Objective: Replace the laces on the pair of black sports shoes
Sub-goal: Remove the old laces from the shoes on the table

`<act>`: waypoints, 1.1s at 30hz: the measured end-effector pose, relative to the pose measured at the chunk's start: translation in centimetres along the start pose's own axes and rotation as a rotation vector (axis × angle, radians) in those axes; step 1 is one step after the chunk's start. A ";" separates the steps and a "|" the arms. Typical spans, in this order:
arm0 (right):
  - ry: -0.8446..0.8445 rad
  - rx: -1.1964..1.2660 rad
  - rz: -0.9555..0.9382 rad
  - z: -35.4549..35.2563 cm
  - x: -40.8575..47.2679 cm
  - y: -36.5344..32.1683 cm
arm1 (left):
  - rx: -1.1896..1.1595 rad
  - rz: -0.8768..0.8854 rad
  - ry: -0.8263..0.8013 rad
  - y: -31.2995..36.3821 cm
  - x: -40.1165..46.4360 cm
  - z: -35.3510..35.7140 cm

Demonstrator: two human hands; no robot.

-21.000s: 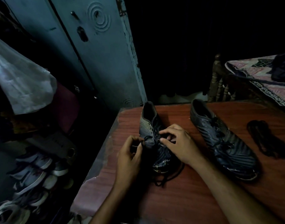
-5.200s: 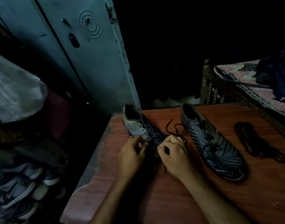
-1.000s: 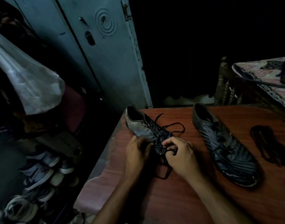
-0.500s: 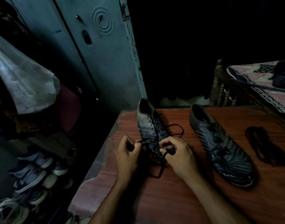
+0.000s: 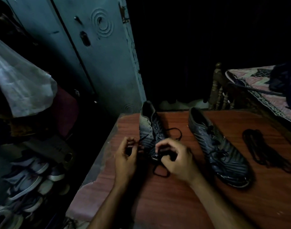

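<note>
Shoes number two on the wooden table (image 5: 174,204), both black, and black laces number two as well: one threaded through the near shoe, one lying loose in a coiled heap.

Left hand (image 5: 125,161) pinches one end of the threaded lace (image 5: 159,169) between thumb and fingertips, its tip sticking up just above the fingers. Right hand (image 5: 176,161) is curled over the toe end of the same shoe, fingers bent down onto the lace at the lowest eyelets; it looks like a pinch on the lace, though the exact contact is blurred. Between the two hands sits the left shoe (image 5: 149,129), long axis running away from the person, heel opening at the far end near the table's back edge, toe under the right hand. A loop of lace trails toward the person below the right hand, and another loop curves out just beyond its knuckles.

Right shoe (image 5: 215,146) lies well to the outside of the right hand, apart from it, laced, heel far and toe angled toward the near right. Beyond that shoe, farther right, lies the spare lace (image 5: 265,151).
</note>
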State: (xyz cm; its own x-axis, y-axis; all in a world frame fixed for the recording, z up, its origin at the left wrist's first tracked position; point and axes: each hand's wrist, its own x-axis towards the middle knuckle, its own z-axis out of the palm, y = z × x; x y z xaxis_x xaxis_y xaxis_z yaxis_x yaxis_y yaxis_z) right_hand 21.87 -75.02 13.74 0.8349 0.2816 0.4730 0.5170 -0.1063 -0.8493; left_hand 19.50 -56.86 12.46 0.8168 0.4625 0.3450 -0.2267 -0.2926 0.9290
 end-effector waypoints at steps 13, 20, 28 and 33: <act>0.049 -0.665 0.104 -2.0 6.7 1.5 | 0.233 0.308 -0.124 0.1 0.1 0.9; -0.284 -1.058 0.242 -1.0 10.2 4.3 | 0.197 0.267 -0.114 -0.2 0.3 0.8; -0.369 -1.098 0.438 -2.8 3.6 -2.0 | 0.221 0.304 -0.162 0.2 0.2 0.5; -0.429 -1.007 0.586 -5.5 1.4 -4.7 | 0.250 0.338 -0.183 0.4 -0.4 0.9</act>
State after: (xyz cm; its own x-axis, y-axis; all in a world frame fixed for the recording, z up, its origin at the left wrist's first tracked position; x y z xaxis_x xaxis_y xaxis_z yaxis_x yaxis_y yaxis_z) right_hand 21.63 -79.40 19.67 0.9577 0.2136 -0.1928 0.1603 -0.9525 -0.2591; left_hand 19.57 -57.94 12.54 0.8042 0.1573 0.5731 -0.3803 -0.6049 0.6997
